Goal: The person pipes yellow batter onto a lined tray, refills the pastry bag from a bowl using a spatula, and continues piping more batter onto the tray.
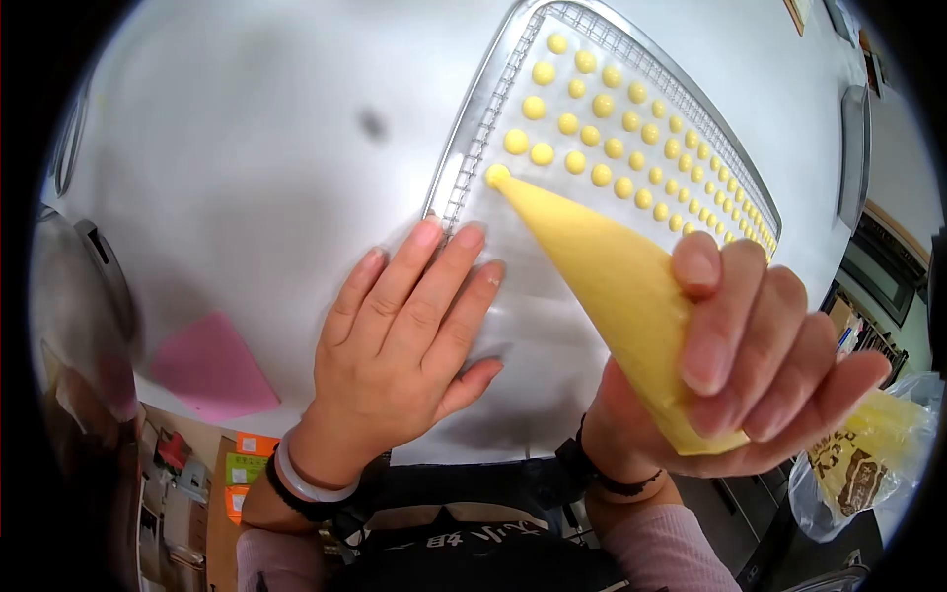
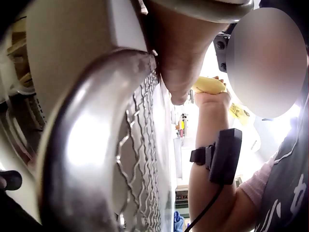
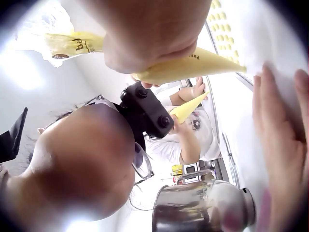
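My right hand (image 1: 750, 355) grips a full piping bag (image 1: 602, 266) of yellow batter, fingers wrapped round its wide end. The bag's tip meets a small yellow dot (image 1: 497, 177) on white paper, at the near end of a row. Several rows of round yellow dots (image 1: 534, 107) cover the paper on a wire-mesh tray with a metal rim (image 1: 459, 128). Flat and with fingers extended, my left hand (image 1: 400, 340) lies at the tray's near left corner, fingertips over the rim. In the left wrist view the rim (image 2: 84, 140) and mesh (image 2: 140, 154) fill the foreground.
A pink sheet (image 1: 212, 370) lies at the table's left, near a shiny metal bowl (image 3: 176, 212). The bag's printed tail (image 1: 853, 459) hangs beyond my right hand. In the right wrist view another person holds a second yellow piping bag (image 3: 193, 107) across the room.
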`<state>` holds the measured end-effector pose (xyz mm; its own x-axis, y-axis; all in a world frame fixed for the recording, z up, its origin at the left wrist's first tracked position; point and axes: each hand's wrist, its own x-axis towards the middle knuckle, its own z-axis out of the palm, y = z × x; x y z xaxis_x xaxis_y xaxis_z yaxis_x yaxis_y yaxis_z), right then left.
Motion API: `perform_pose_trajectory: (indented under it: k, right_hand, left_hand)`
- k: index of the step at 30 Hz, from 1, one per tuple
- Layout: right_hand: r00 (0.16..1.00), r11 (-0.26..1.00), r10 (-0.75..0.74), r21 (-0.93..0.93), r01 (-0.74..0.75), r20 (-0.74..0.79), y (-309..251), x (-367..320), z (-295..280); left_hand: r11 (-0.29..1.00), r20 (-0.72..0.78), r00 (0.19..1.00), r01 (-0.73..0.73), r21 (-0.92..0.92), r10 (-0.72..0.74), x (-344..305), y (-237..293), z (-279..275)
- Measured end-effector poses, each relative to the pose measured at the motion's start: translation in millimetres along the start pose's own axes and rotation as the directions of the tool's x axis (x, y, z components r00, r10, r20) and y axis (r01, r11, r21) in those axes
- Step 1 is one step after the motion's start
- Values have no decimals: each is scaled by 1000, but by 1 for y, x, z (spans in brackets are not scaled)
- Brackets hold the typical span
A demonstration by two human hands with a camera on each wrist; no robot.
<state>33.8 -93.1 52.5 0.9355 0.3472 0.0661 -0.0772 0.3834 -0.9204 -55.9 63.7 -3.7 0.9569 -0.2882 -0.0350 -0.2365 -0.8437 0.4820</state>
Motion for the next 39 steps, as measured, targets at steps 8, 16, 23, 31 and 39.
perform_pose_trajectory:
  k: [8,16,23,31,39]
  right_hand:
    - [991,1000,2,23,1,-135,-7,-7,0]
    - [992,1000,-20,16,22,-127,-12,-9,-3]
    - [980,1000,-10,-8,9,-199,-11,-13,-10]
    - [971,999,13,-47,-25,-240,-30,-21,-13]
    - [969,1000,-16,-15,12,-246,-27,-23,-22]
  left_hand:
    - [1000,-18,999,29,11,-29,1,4,3]
    - [999,-14,999,36,29,-36,1,3,3]
    - [999,-18,1000,14,46,-13,0,2,3]
    - [995,-13,1000,4,103,-3,0,3,2]
    - [990,19,998,-56,128,54,1,2,3]
